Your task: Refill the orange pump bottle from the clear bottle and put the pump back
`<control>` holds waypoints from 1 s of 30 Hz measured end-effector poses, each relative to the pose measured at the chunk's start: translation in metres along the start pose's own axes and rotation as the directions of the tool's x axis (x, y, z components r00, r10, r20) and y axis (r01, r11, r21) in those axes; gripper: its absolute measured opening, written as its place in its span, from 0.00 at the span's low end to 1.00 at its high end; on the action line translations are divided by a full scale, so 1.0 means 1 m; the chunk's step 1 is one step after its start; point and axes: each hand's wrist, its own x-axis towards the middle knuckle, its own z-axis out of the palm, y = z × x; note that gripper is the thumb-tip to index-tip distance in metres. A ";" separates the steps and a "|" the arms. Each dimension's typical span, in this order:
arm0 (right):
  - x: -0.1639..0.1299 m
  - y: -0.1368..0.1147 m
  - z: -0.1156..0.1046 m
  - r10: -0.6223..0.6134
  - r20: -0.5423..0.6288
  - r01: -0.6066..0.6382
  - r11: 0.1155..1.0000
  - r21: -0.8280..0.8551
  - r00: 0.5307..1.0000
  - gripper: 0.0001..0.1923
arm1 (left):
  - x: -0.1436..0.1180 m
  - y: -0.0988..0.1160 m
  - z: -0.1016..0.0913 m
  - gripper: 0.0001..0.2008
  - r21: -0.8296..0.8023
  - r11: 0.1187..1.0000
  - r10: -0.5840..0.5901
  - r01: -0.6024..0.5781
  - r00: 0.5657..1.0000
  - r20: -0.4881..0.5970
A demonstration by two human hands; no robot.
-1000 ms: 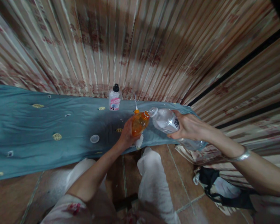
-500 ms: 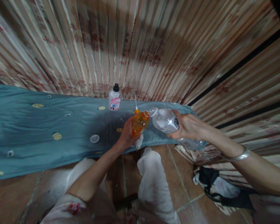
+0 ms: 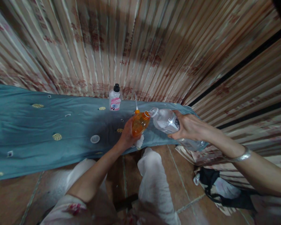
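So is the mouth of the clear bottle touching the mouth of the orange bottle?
Cannot tell. In the head view the clear bottle is tipped with its neck right at the orange bottle rim, too small and dim to show contact or gap.

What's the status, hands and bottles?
Left hand grips orange bottle. Right hand tilts clear bottle, mouth at orange bottle's opening. White bottle stands apart behind.

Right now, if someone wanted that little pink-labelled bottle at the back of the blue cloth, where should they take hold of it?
Probably around the body of the pink-labelled bottle, at its label, coming from the front. It stands upright by the curtain, its black cap looks small, and nothing crowds its near side.
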 end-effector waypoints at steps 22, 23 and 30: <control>-0.001 -0.001 -0.001 -0.001 -0.011 0.002 1.000 0.021 1.000 0.38 | 0.003 0.006 -0.002 0.44 0.025 0.999 -0.021 0.021 1.000 0.013; -0.001 -0.001 -0.001 -0.004 -0.014 0.005 1.000 0.020 1.000 0.37 | 0.003 0.007 -0.002 0.43 0.024 0.999 -0.023 0.023 1.000 0.012; 0.000 -0.002 -0.001 -0.012 -0.004 0.012 1.000 0.026 1.000 0.38 | 0.003 0.009 -0.004 0.44 0.050 0.998 -0.038 0.036 0.999 0.023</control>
